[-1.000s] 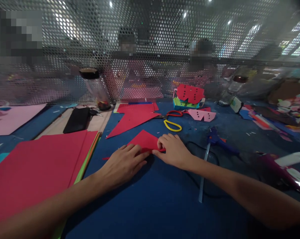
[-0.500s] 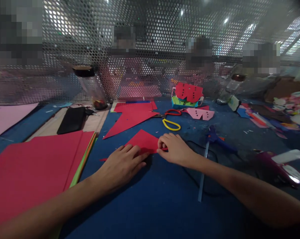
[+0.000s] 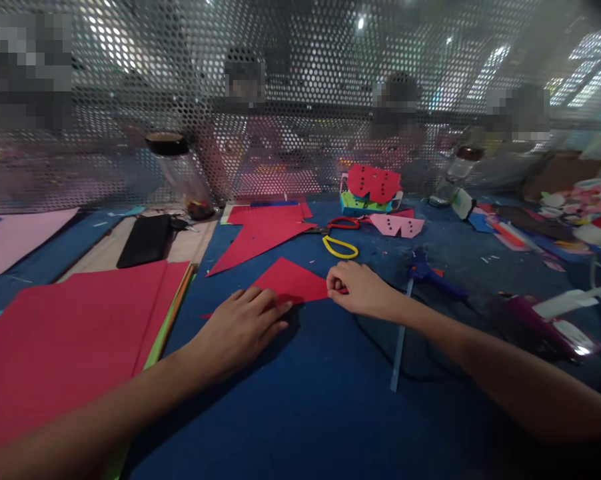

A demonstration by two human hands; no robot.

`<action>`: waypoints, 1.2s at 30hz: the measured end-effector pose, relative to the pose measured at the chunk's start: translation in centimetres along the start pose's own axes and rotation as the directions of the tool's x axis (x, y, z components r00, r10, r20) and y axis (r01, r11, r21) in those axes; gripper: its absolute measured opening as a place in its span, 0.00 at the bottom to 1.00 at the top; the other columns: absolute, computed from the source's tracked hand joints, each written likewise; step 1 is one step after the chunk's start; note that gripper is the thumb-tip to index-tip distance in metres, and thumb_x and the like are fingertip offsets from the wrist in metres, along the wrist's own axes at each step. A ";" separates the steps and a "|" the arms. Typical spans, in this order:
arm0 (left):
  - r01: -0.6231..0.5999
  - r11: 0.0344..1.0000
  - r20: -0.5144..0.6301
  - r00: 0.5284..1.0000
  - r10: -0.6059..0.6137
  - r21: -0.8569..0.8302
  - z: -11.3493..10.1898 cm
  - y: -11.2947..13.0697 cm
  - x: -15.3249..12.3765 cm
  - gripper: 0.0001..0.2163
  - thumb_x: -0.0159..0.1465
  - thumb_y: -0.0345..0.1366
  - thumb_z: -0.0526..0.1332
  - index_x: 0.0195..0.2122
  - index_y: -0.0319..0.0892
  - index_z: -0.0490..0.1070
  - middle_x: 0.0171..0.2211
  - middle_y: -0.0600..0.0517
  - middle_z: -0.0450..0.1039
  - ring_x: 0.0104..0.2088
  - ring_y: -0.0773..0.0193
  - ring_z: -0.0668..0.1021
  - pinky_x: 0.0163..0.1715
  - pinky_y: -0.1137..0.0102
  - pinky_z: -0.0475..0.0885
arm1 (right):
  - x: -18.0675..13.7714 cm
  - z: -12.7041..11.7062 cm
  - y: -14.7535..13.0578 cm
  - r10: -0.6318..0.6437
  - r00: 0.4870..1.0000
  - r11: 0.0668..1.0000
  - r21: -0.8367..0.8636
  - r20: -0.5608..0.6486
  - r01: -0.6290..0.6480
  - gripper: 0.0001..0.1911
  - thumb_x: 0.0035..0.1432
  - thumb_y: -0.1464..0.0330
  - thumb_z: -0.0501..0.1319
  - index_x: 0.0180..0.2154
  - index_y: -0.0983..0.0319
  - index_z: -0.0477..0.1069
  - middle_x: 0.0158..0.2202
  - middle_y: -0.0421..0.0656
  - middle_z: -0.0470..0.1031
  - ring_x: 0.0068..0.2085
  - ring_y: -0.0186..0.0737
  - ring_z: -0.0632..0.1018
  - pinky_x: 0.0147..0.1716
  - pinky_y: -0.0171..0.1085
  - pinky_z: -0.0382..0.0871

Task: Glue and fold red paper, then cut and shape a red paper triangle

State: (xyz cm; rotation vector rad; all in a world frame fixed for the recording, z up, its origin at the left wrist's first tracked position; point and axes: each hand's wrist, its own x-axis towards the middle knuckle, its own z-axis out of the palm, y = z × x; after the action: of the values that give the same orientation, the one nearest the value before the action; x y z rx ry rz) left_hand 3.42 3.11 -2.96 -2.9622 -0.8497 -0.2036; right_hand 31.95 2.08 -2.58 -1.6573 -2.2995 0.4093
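A folded red paper triangle (image 3: 291,280) lies on the blue table (image 3: 310,400) in front of me. My left hand (image 3: 243,323) rests flat on the paper's near left corner, fingers stretched out. My right hand (image 3: 355,288) is closed, pinching the paper's right tip against the table. Just beyond lies a larger red paper offcut (image 3: 260,237), and red and yellow handled scissors (image 3: 340,237) lie to its right.
A stack of red sheets (image 3: 75,333) lies at the left, a black phone (image 3: 145,240) behind it. A blue glue gun (image 3: 430,273) and a purple tool (image 3: 535,320) lie at the right. Paper cut-outs (image 3: 375,183) and a jar (image 3: 180,170) stand along the perforated metal screen (image 3: 300,100).
My right hand has slid to the right along the paper's near edge to its tip. My left hand has barely moved.
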 end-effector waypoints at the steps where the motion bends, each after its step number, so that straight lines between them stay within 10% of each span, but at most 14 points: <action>1: -0.002 1.000 0.000 1.000 0.002 0.000 0.0 0.0 0.0 0.18 0.75 0.43 0.51 0.61 0.45 0.69 0.46 0.46 0.73 0.44 0.53 0.74 0.44 0.57 0.72 | -0.1 -0.1 0.1 0.006 1.000 1.000 -0.001 -0.004 -0.006 0.02 0.57 0.72 0.61 0.33 0.59 0.71 0.36 0.40 0.73 0.40 0.40 0.71 0.38 0.38 0.56; 36: 0.055 0.997 -0.041 0.998 -0.057 -0.045 -0.2 0.4 -1.4 0.17 0.75 0.42 0.51 0.58 0.42 0.71 0.48 0.45 0.73 0.48 0.54 0.74 0.46 0.59 0.74 | -0.8 -0.1 1.9 0.042 0.999 0.999 0.026 -0.021 -0.042 0.03 0.54 0.72 0.59 0.32 0.59 0.70 0.33 0.41 0.73 0.37 0.40 0.73 0.36 0.37 0.63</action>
State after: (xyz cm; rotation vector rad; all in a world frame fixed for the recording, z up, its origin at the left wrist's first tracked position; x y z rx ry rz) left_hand 2.39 2.03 -3.00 -2.9643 -0.9362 -0.2900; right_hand 33.90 1.93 -3.24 -1.6918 -2.2376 0.4262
